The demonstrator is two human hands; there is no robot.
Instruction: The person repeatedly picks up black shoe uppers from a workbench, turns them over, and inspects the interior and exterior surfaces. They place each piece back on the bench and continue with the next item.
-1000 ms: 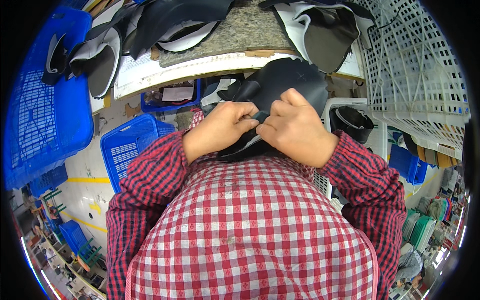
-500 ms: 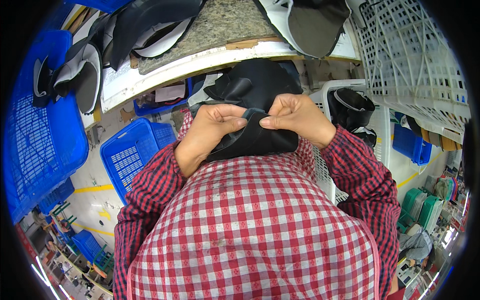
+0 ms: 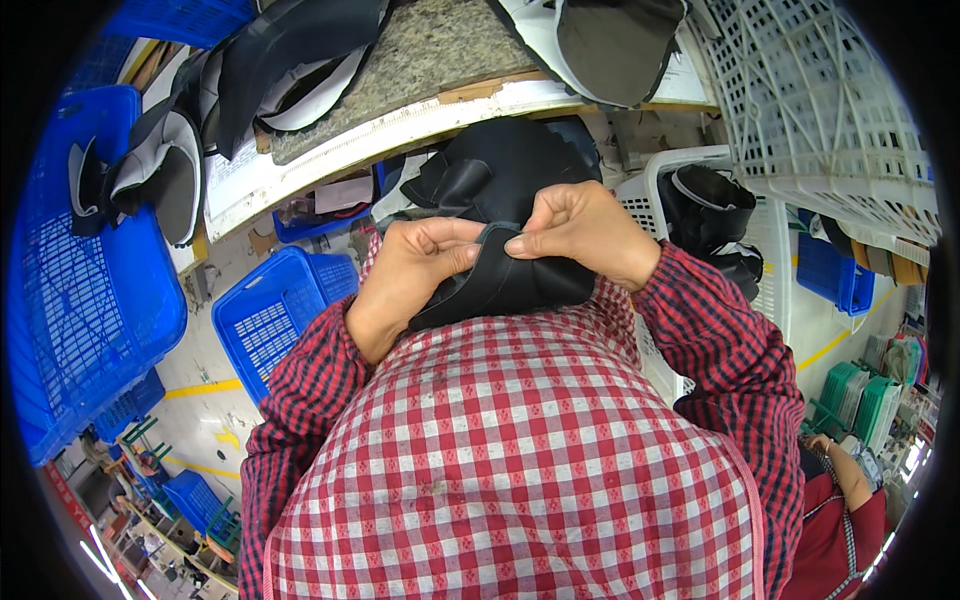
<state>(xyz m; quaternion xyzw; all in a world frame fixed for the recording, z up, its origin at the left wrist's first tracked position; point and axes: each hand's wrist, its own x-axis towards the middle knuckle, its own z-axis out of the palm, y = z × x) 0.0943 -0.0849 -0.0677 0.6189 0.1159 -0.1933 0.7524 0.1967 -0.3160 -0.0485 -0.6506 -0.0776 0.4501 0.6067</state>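
A folded black leather shoe upper (image 3: 515, 285) rests at my lap, over the top of my checked apron. My left hand (image 3: 400, 275) pinches its edge between thumb and fingers on the left. My right hand (image 3: 592, 238) pinches the same edge just to the right, with the thumb on top. The two thumbs lie close together with a grey-blue strip of the edge showing between them. Just beyond my hands, more black leather (image 3: 530, 160) bulges up below the table edge; whether it is one piece with what I hold, I cannot tell.
Ahead is a worktable with a stone slab (image 3: 440, 50), where black uppers (image 3: 290, 60) with white lining lie. Blue baskets (image 3: 270, 310) stand on the left. A white basket (image 3: 770, 240) holding black uppers is at right, beneath a white crate (image 3: 830, 100). A person (image 3: 840, 530) is at lower right.
Both hands keep their pinch on the upper's edge and have shifted slightly left. The view has tilted a little, and a person in red has come into sight at the lower right.
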